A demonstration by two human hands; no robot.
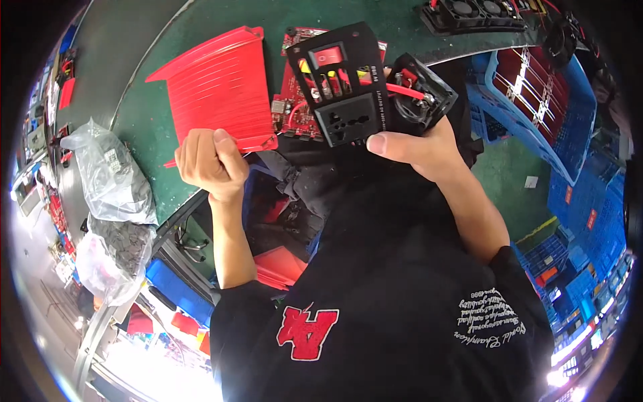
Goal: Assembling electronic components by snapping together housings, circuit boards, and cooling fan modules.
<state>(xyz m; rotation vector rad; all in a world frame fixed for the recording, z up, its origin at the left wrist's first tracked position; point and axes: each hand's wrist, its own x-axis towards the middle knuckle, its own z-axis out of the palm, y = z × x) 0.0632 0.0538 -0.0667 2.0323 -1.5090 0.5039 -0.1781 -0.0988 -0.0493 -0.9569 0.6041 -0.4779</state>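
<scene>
My right hand (429,151) grips a black end panel (367,60) by its lower right corner, thumb in front. The panel carries a red rocker switch, slots and a black socket, and stands tilted over the bench. Beside it, above the same hand, is a black square housing (439,84) with red and dark wires; how it is held is partly hidden. Behind the panel lies a red circuit board (288,87), partly covered. My left hand (213,164) is closed in a fist at the lower edge of a red ribbed metal cover (218,87). Whatever its fingers enclose is hidden.
The green bench top (284,13) curves around me. Black fans (472,10) sit at the far right, above a blue crate (542,110) with red parts. Clear plastic bags (110,177) lie at the left edge. Red sheets (281,264) show below the bench.
</scene>
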